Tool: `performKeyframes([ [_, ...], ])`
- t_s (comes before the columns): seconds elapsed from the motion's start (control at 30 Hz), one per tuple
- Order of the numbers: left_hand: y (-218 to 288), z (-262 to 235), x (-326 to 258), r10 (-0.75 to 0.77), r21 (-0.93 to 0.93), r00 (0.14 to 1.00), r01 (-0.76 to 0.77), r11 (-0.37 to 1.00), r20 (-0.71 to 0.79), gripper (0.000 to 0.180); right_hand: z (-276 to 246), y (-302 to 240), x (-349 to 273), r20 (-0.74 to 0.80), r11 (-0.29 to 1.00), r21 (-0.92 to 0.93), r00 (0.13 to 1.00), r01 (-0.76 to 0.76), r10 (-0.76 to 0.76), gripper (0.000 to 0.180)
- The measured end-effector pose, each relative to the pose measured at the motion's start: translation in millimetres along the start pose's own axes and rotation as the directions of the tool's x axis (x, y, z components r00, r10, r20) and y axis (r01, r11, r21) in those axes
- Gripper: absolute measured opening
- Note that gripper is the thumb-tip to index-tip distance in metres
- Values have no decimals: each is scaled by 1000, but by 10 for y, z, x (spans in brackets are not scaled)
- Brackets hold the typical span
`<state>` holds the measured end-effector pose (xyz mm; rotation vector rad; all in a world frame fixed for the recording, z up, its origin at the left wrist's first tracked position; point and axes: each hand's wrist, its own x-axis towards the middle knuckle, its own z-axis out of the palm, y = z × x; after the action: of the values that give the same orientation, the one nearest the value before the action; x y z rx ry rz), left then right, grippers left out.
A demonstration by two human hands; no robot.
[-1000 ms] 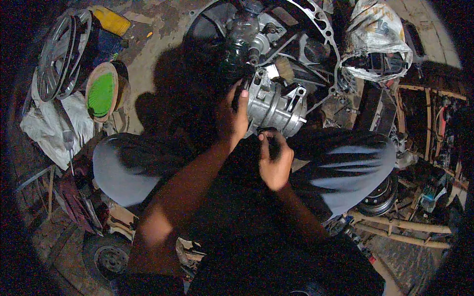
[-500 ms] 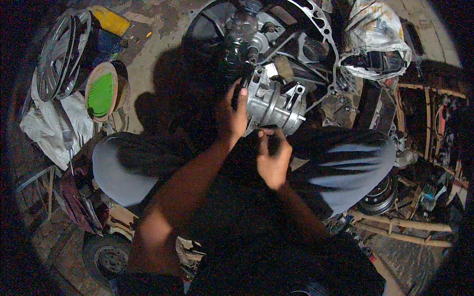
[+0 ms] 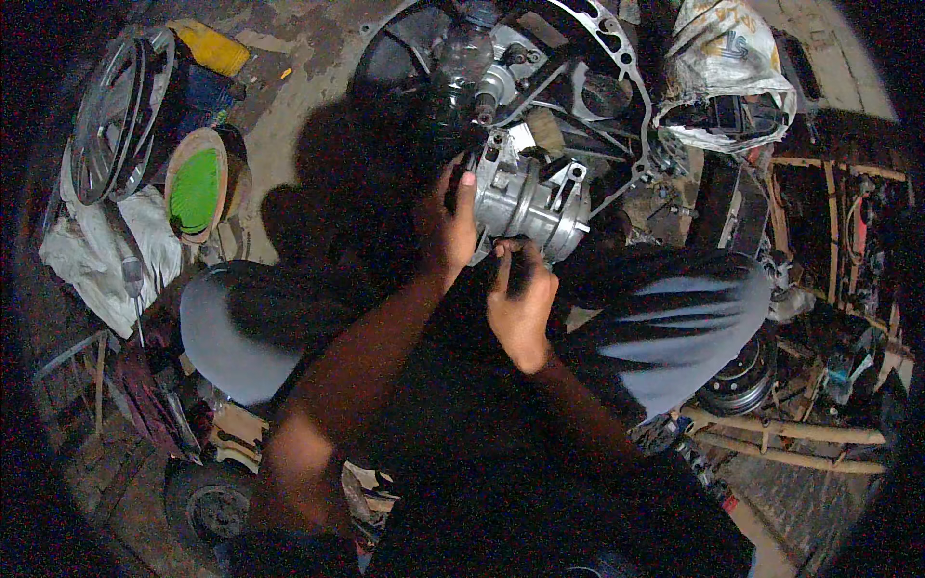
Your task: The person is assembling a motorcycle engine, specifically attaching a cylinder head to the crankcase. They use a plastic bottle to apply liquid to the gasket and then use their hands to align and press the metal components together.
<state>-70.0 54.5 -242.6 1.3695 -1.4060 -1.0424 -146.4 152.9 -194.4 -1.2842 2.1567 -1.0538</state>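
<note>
My left hand is closed on the left end of a silvery cylindrical metal compressor with bolt lugs on its body, thumb along its near side. The compressor is tilted above my lap. Against its near lower edge, my right hand has thumb and fingers pinched together. What they hold there, if anything, is too small and dark to make out. Just beyond the compressor, a brush with pale bristles rests among metal parts in a large round tray-like container.
A clear plastic bottle stands in the container. At the right lie a white sack and wooden frames. Wheel covers, a green oval filter and a screwdriver are on the left. A tyre lies near left.
The compressor and both hands have shifted slightly left. My right hand has moved a little up and left along the compressor's near edge, still pinched.
</note>
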Motion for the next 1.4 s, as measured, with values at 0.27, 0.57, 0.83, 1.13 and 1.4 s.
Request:
performKeyframes([
  [0.27,19,-29,-26,-72,65,997,71,995,3,43,8,-55,-5,36,999,-32,999,36,-35,7],
  [0.57,-5,-37,-34,-88,114,996,87,990,0,41,29,-7,-25,41,993,-53,994,106,-104,5],
  [0.83,8,-34,-27,-7,148,1000,10,989,-21,41,-55,-56,19,79,998,-1,995,63,-62,8],
  [1.13,-21,-54,-16,-14,122,1000,14,992,0,39,-291,35,-182,81,995,74,993,74,-80,14],
  [1.4,3,-31,-14,-26,-20,1000,26,999,-10,40,-255,42,-84,108,984,160,992,-83,67,12],
])
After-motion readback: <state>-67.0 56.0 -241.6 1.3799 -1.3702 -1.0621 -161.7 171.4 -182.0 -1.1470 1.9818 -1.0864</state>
